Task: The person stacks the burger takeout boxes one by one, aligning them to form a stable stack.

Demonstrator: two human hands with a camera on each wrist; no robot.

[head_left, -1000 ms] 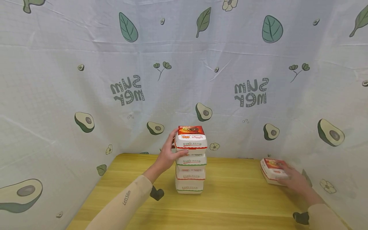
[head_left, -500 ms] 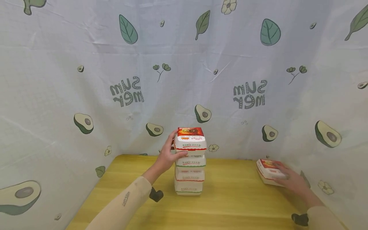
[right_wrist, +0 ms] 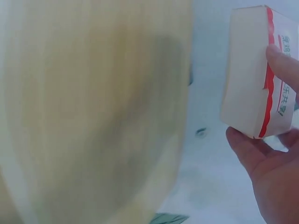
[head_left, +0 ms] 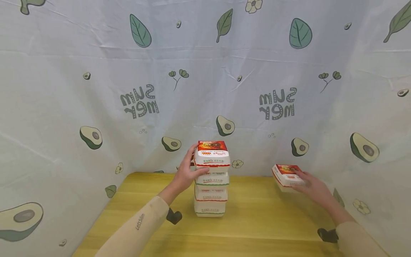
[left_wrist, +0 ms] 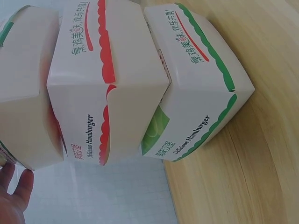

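A stack of several white paper hamburger boxes (head_left: 212, 178), with red and green trim by turns, stands upright on the wooden table (head_left: 253, 221). My left hand (head_left: 185, 175) grips the stack near the top, its thumb across the front at the lower part of the uppermost, red-topped box (head_left: 212, 157). In the left wrist view, fingertips (left_wrist: 21, 191) touch a green-trimmed box. On the right, my right hand (head_left: 313, 187) holds another red-trimmed hamburger box (head_left: 287, 176) raised off the table, thumb on its front and fingers round its side.
A pale cloth (head_left: 205, 89) printed with avocados and leaves hangs behind the table and along both sides. Dark heart-shaped marks (head_left: 174, 216) show beside each forearm.
My right hand has lifted its hamburger box off the table and carried it left toward the stack. The left hand keeps its grip at the top of the stack.
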